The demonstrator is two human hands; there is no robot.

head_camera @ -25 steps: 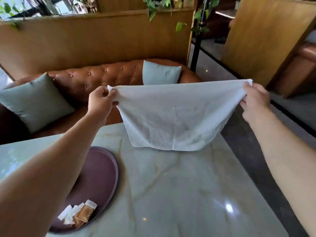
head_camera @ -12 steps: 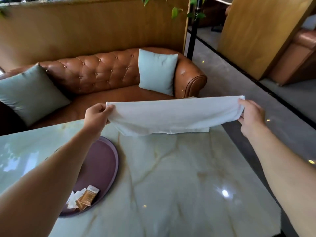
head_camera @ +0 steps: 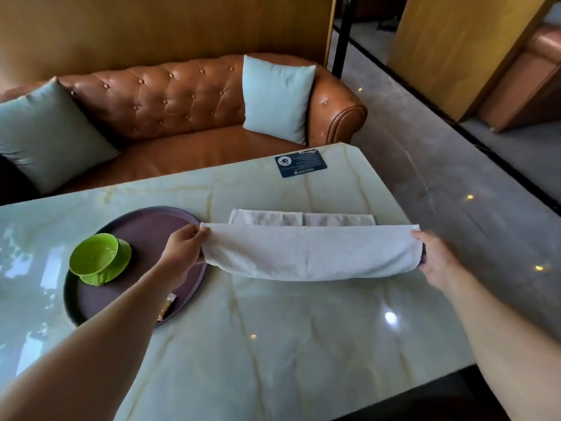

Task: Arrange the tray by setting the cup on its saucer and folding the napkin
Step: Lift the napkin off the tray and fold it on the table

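— What has changed with the napkin?

— It has been lowered from chest height to the desk; its far edge is now laid flat, the near fold held just above.

— How is the fold best finished?

— The corners should be kept level and taut, then laid edge on edge.

— And the fingers?

— One corner is pinched by the left hand, the other by the right hand. The cup is seen on the tray.
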